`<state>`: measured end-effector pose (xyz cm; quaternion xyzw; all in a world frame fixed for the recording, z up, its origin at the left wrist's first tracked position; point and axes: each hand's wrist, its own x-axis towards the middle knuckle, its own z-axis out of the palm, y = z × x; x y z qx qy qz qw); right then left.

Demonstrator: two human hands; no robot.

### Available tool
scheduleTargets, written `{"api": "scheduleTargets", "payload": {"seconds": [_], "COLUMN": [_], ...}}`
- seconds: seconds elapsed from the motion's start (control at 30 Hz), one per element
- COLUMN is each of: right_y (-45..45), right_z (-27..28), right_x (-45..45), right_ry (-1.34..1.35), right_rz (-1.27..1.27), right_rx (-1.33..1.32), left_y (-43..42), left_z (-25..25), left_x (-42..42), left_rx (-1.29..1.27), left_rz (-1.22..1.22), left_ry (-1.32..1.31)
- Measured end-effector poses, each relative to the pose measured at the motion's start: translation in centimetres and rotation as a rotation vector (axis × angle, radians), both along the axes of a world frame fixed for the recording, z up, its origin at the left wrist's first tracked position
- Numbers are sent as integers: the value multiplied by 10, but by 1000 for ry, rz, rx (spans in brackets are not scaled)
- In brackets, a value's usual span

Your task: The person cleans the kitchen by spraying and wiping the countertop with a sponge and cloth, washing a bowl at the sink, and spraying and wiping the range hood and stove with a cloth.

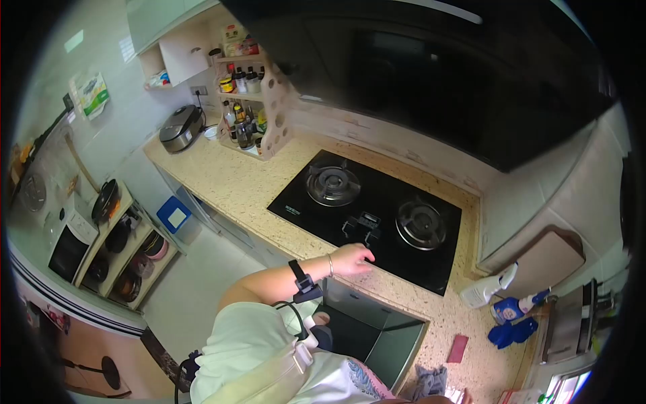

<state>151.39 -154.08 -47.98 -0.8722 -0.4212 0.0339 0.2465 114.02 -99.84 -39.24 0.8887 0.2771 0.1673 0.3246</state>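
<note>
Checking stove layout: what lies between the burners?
In the head view, black glass, with the control panel toward the front, lies between left burner and right burner.

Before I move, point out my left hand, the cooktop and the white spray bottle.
Left hand [352, 260]: head view, back of the hand.
Cooktop [381, 196]: head view, bare black surface between the burners.
White spray bottle [480, 292]: head view, the bottle's body.

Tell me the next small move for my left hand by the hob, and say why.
I'd probably slide the left hand back slightly onto the bare counter. Its fingertips are at the front edge of the hob, close to the control knobs, so backing off should lower the chance of brushing one.
</note>
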Motion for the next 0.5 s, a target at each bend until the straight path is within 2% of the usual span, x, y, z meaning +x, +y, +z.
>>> {"api": "scheduleTargets", "payload": {"seconds": [0.1, 0.17, 0.27, 0.4, 0.5], "right_y": [94, 166, 294, 412, 456], "right_z": [34, 47, 104, 108, 119], "right_x": [15, 8, -73, -147, -175], "right_ry": [58, 193, 151, 181, 161], "right_rz": [112, 157, 162, 318, 371], "right_rx": [216, 190, 181, 151, 124], "left_y": [53, 98, 182, 279, 333], "left_z": [16, 18, 8, 20, 47], "left_x": [-29, -38, -47, -52, -48], "left_rx": [-163, -439, -563, -981, -1082], "left_rz": [134, 179, 176, 255, 275], "left_ry": [-155, -343, -439, -605, -669]}}
